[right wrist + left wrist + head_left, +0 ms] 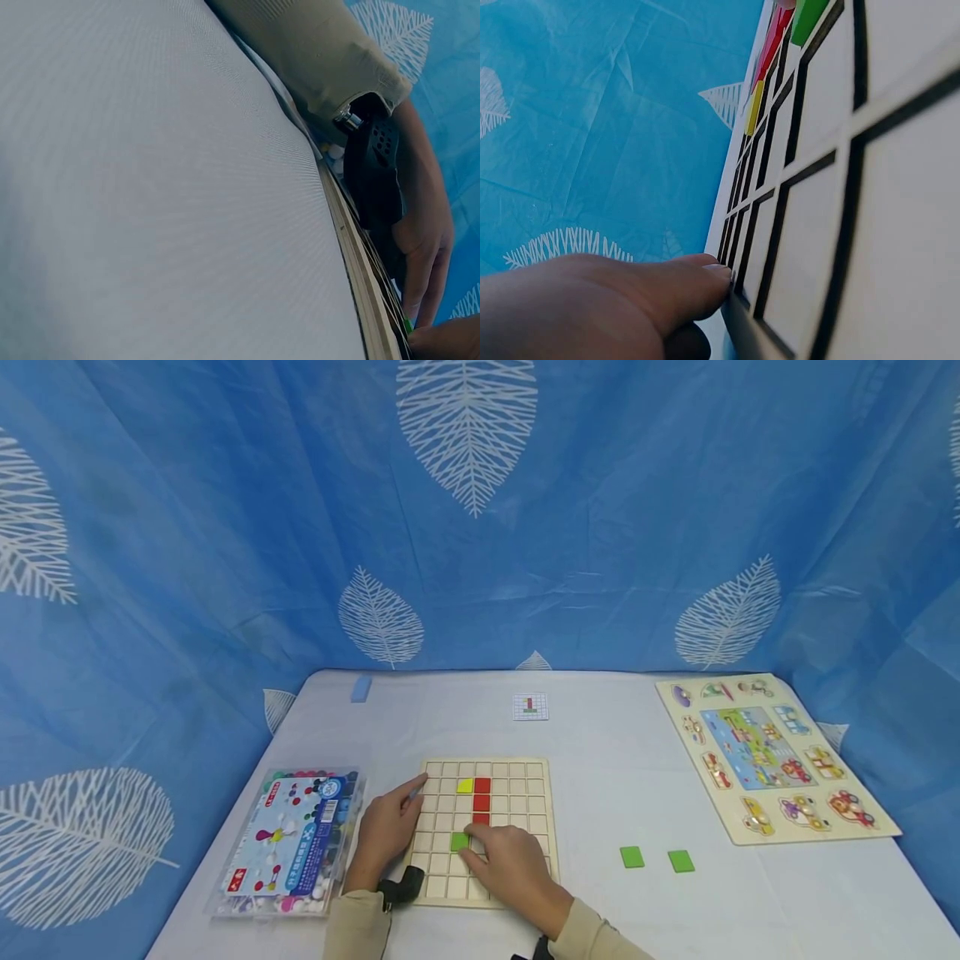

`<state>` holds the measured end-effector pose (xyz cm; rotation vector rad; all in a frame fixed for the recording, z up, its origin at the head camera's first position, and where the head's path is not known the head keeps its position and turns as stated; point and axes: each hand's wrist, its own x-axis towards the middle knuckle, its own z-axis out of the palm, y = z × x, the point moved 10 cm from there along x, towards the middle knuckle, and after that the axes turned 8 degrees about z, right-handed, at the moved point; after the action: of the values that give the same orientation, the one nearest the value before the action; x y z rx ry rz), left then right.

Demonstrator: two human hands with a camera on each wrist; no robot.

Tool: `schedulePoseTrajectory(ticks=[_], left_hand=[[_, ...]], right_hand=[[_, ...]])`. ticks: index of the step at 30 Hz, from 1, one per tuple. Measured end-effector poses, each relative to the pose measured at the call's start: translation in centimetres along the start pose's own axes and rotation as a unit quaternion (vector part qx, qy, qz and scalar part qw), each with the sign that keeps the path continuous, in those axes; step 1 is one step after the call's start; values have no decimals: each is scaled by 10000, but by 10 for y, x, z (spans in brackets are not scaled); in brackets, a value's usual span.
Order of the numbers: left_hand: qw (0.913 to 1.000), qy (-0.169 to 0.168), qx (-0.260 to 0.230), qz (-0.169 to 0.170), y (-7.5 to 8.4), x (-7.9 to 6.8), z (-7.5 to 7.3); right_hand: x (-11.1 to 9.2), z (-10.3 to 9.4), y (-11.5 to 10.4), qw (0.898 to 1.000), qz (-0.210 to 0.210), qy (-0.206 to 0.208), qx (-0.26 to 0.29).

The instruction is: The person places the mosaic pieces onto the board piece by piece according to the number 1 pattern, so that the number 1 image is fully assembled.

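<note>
Green tile [458, 842] — pinched by right hand [512, 860]; to its left, left hand [384, 832] — fingers extended, touching gridded board [536, 806]

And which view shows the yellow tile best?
The head view: the yellow tile lies uncovered there, beside a red tile. The left wrist view shows only a narrow, foreshortened strip; the right wrist view doesn't show it.
</note>
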<state>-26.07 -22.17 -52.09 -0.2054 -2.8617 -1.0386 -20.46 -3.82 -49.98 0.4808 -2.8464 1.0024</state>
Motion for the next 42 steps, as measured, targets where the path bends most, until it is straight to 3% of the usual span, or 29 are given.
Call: schedulePoseTrajectory(ticks=[6, 25, 32, 42], left_hand=[[10000, -17, -32, -4, 0, -1, 0], [10000, 34, -33, 66, -1, -2, 2], [10000, -11, -37, 35, 0, -2, 2], [10000, 70, 45, 45, 0, -2, 0]], right_hand=[[2, 1, 4, 9996, 237, -115, 86], [-1, -6, 7, 9991, 237, -103, 340], [-7, -21, 10, 9991, 53, 33, 425], [-25, -44, 32, 9970, -459, -28, 628]])
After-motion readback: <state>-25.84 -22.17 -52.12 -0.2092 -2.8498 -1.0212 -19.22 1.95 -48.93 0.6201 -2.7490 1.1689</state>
